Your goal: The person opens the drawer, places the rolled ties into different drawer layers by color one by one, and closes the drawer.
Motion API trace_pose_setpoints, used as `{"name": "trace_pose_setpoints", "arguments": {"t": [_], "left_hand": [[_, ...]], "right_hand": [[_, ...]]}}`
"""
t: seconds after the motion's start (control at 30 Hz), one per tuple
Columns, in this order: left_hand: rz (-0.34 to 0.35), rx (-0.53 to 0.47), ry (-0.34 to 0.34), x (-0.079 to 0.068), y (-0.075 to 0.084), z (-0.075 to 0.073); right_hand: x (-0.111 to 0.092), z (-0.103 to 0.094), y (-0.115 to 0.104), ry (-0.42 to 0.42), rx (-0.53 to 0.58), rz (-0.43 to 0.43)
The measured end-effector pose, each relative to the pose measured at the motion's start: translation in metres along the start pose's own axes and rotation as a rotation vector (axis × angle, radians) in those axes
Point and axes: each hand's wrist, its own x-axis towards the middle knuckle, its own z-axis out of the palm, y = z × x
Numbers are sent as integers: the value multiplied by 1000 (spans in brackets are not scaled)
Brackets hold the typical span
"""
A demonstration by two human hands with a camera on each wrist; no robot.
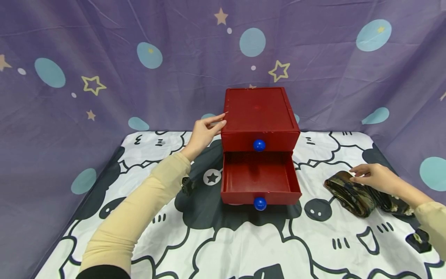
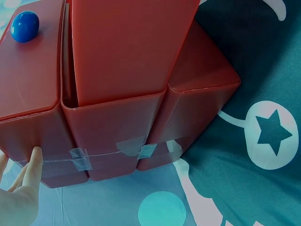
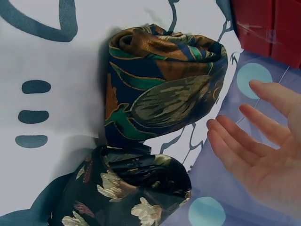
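A red drawer cabinet (image 1: 258, 108) with round blue knobs stands at the centre of the head view. Its middle drawer (image 1: 258, 178) is pulled out, and the red floor inside shows. My left hand (image 1: 203, 133) touches the cabinet's upper left side with extended fingers. On the right, my right hand (image 1: 378, 179) hovers by a rolled brown, navy and green patterned cloth (image 3: 164, 89), its fingers loosely bent. A gap between that hand and the cloth shows in the right wrist view. Beside it lies a rolled black cloth with pale flowers (image 3: 127, 193).
A white sheet (image 1: 156, 248) with black cartoon drawings covers the table. Behind it hangs a purple curtain (image 1: 191, 69) with stars and blue spots. Clear tape (image 2: 82, 159) runs across the cabinet's side. Small dark devices sit at both wrists.
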Motion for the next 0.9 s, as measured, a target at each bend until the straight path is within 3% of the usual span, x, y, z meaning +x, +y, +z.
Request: {"name": "trace_pose_setpoints", "arguments": {"t": [0.23,0.63,0.9], "left_hand": [[-2,-1,2,-1,0,0],[7,0,-12,0,0,-1],[8,-3,-14,-1,0,-1]], "right_hand": [[3,2,7,-84,49,18],[5,4,16,-128,77,18],[8,8,21,-209,90,42]]}}
